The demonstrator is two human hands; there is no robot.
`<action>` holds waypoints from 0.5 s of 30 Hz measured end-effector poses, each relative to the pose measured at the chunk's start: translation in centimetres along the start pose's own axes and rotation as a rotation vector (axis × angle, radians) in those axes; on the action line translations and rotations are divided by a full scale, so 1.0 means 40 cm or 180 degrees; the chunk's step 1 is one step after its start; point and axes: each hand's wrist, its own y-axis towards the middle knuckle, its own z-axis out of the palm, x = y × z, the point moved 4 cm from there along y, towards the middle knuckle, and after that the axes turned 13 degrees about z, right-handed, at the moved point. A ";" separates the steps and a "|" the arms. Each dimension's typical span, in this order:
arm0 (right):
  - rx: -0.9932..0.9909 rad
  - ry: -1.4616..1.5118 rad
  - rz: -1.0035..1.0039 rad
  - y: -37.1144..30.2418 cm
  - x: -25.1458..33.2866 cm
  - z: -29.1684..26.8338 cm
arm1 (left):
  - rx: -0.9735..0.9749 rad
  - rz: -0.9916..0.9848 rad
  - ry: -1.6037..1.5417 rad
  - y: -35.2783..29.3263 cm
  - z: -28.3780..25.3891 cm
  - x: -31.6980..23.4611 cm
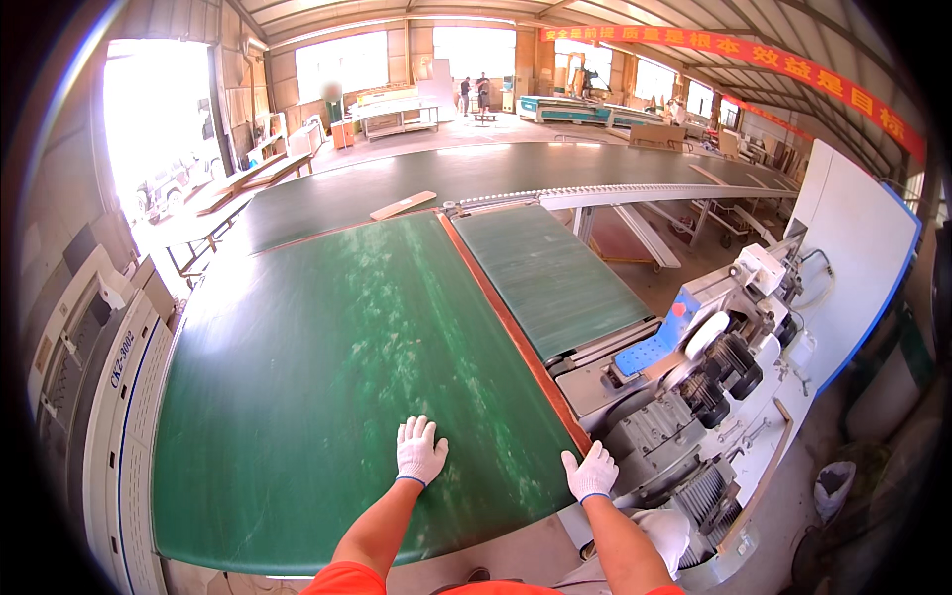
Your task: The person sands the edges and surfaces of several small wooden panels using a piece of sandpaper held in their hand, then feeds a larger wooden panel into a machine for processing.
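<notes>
1. Your white-gloved left hand (419, 451) lies flat, fingers spread wide, on the large dusty green flat panel (337, 397), at 6 o'clock.
2. Your gloved right hand (591, 472), fingers open, presses the panel's orange right edge (516, 332), at 5 o'clock.

- The left hand (419, 451) lies flat on the wide belt (327, 397), near its front edge.
- The right hand (591, 473) rests on the belt's right edge strip (516, 337).
- A narrower belt (550, 278) runs just right of that strip.
- A motor unit (714, 382) stands right of the hands.
- A wooden strip (403, 205) lies on the belt's far end.
</notes>
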 end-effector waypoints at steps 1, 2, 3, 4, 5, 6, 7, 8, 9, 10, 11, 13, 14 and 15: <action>-0.0006 0.0005 -0.0003 -0.001 0.002 0.000 | -0.0010 -0.0001 0.0006 -0.001 0.000 0.001; -0.0014 0.0005 -0.0004 -0.001 0.001 0.000 | 0.0007 -0.0013 -0.0005 -0.001 0.000 0.000; -0.0022 0.0006 -0.0004 -0.001 0.001 -0.001 | 0.0023 -0.0026 -0.0015 0.001 0.000 -0.002; -0.0040 0.0004 -0.0006 -0.001 0.000 -0.002 | 0.0039 -0.0038 -0.0026 0.002 0.000 -0.004; -0.0053 0.0005 -0.0009 -0.001 0.000 -0.003 | 0.0017 -0.0035 -0.0029 0.002 0.000 -0.006; -0.0067 0.0007 -0.0012 -0.002 0.000 -0.004 | -0.0005 -0.0031 -0.0032 0.002 0.000 -0.007; -0.0027 0.0022 -0.0002 -0.001 0.000 -0.005 | -0.0028 -0.0028 -0.0035 0.002 0.000 -0.009; 0.0014 0.0037 0.0008 -0.001 0.000 -0.007 | -0.0023 -0.0023 -0.0029 0.002 0.000 -0.009; 0.0054 0.0051 0.0018 0.000 0.001 -0.009 | -0.0019 -0.0018 -0.0023 0.002 0.000 -0.009; 0.0070 0.0051 0.0020 -0.001 0.001 -0.011 | -0.0015 -0.0014 -0.0016 0.002 0.001 -0.009; 0.0082 0.0051 0.0023 -0.001 0.002 -0.013 | -0.0009 -0.0010 -0.0014 0.002 0.001 -0.008; 0.0109 0.0053 0.0026 -0.002 0.004 -0.016 | 0.0004 -0.0004 -0.0011 0.000 0.003 -0.005; 0.0121 0.0058 0.0024 -0.003 0.006 -0.017 | -0.0006 -0.0003 -0.0005 -0.001 0.002 -0.003; 0.0134 0.0063 0.0023 -0.005 0.008 -0.017 | -0.0015 -0.0002 0.0000 -0.002 0.002 -0.002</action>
